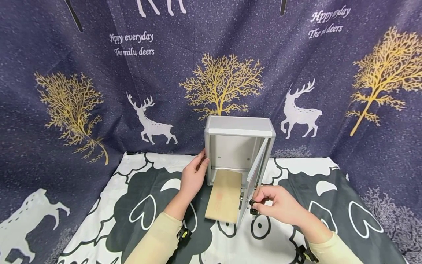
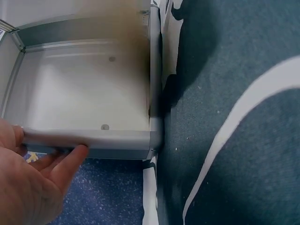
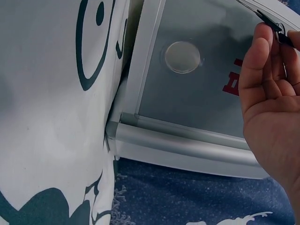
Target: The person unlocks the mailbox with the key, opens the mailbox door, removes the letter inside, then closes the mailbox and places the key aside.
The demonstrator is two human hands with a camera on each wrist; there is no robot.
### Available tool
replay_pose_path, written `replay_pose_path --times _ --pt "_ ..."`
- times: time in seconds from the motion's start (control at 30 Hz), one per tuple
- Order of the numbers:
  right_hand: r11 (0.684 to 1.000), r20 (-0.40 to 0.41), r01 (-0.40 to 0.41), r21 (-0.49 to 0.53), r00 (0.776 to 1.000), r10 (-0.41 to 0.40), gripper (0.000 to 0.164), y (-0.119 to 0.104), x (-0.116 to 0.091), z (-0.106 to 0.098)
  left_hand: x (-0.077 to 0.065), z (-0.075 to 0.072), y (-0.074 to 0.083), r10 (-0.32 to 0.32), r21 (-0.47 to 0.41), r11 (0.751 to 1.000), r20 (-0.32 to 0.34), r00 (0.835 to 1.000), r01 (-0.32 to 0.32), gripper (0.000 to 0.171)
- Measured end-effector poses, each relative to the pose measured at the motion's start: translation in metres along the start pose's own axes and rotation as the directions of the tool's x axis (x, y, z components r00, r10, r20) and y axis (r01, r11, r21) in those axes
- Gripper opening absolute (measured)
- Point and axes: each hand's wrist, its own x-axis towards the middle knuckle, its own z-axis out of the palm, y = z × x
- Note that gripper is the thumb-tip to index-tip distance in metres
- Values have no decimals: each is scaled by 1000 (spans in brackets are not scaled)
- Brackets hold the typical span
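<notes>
A grey metal wall box (image 1: 240, 124) stands upright with its hinged, see-through door (image 1: 254, 172) swung out at the right. My left hand (image 1: 193, 176) rests against its left side; in the left wrist view, the fingertips (image 2: 75, 157) touch the outer wall by the front edge. At the door's free edge, my right hand (image 1: 277, 201) pinches a black-headed key (image 1: 252, 202) between thumb and fingers. Another black key (image 1: 253, 211) hangs just below. On the door's inner face shows a small metal lock (image 1: 242, 194). The right wrist view shows the held key (image 3: 268, 19) with its ring.
A pale wooden board (image 1: 224, 200) lies from the box's floor out over the front edge. The tablecloth (image 1: 227, 249) is printed with black and white cartoon shapes. Behind hangs a dark blue curtain (image 1: 171, 80). Red print (image 3: 232, 83) and a round disc (image 3: 183, 57) mark the door.
</notes>
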Motion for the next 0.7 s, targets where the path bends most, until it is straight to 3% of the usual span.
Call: replay_pose_path --times 0.27,0.5,0.7 --pt "1000 29 18 12 999 -18 35 -1 -2 -6 -1 1 0 -3 -8 1000 2 1000 3 49" --pt "997 91 -46 57 995 41 35 4 -6 -17 0 1 0 -2 -5 1000 3 1000 2 49" --pt "994 138 -58 97 989 44 35 9 -9 -25 -1 0 -1 8 -6 1000 9 1000 -8 50"
